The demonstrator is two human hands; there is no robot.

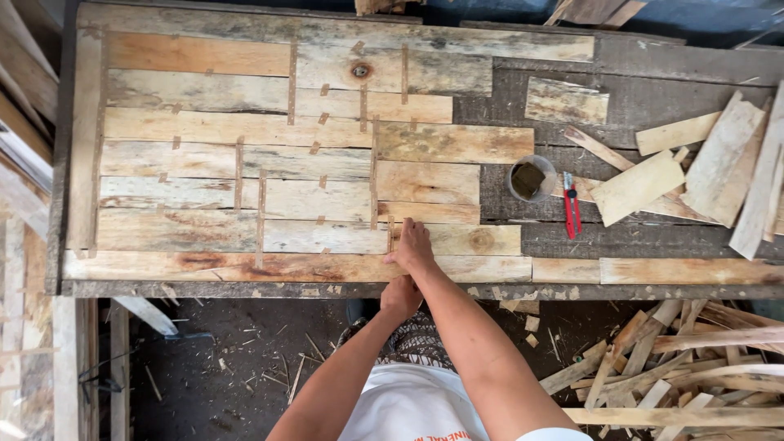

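Observation:
A long wooden workbench [653, 90] carries a patchwork of thin pale veneer pieces [245, 163] laid edge to edge and joined with short strips of brown tape. My right hand [412, 245] lies flat on the veneer near the front edge, fingers pressing on a tape strip at a seam. My left hand [400, 296] sits just below it at the bench's front edge, fingers curled; what it holds is hidden.
A small round cup of dark liquid [531, 178] and a red utility knife [571, 204] lie right of the patchwork. Loose veneer offcuts [719, 155] pile at the right end. Wood scraps [653, 359] litter the dark floor.

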